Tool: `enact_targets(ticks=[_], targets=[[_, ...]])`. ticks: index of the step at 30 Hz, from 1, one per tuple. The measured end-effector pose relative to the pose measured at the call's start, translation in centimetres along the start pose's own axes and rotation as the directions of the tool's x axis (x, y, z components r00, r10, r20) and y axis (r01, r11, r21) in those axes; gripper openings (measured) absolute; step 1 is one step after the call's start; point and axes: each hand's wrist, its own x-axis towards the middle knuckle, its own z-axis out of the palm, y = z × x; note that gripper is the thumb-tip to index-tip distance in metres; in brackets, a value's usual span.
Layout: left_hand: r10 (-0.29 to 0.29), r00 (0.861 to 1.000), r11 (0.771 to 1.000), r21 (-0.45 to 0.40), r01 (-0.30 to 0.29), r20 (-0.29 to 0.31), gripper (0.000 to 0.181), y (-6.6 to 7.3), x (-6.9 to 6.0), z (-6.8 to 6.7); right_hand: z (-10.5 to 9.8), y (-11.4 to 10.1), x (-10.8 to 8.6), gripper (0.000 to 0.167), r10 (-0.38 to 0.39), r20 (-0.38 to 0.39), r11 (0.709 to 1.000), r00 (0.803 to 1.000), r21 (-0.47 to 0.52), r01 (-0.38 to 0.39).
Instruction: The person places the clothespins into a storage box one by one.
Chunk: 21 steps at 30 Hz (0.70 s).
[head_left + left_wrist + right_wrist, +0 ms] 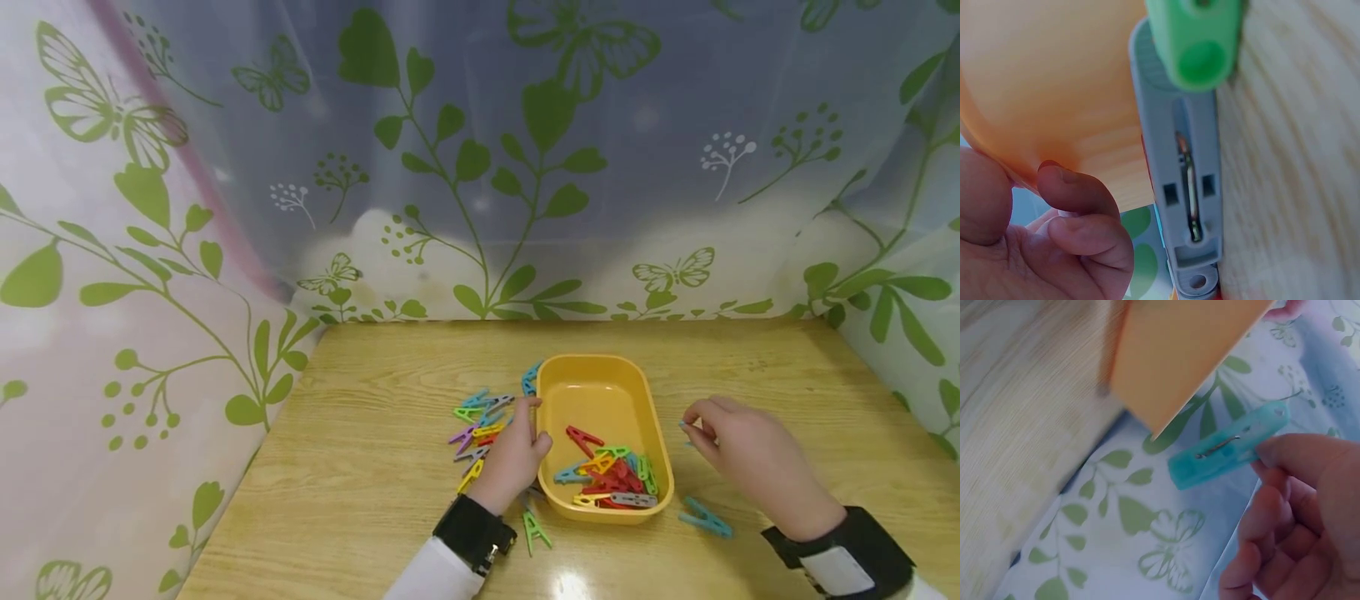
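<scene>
A yellow plastic tray (594,367) stands on the wooden table, with several coloured clothespins (617,477) heaped in its near end. At its left side my left hand (510,458) holds the rim, thumb over the edge. To the right of the tray, above the table, my right hand (746,446) pinches a blue-green clothespin (1229,447) between thumb and fingertips; the head view shows only a bit of it. On the table below that hand lies a blue clothespin (705,517). A grey clothespin (1179,156) and a green clothespin (1200,44) are close by my left hand.
More loose clothespins (472,414) are spread along the tray's left side, partly behind my left hand. The wooden table (360,483) meets patterned curtains (480,208) at the back and both sides.
</scene>
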Motion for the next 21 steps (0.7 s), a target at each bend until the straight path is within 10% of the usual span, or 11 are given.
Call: enact_targets(ticks=[21], targets=[[0.004,1.000,1.000,0.005,-0.004,-0.009,0.051,0.1,0.0,-0.1,3.5,-6.6,1.9,0.020,-0.098,0.039,0.991,0.994,0.094,0.094]])
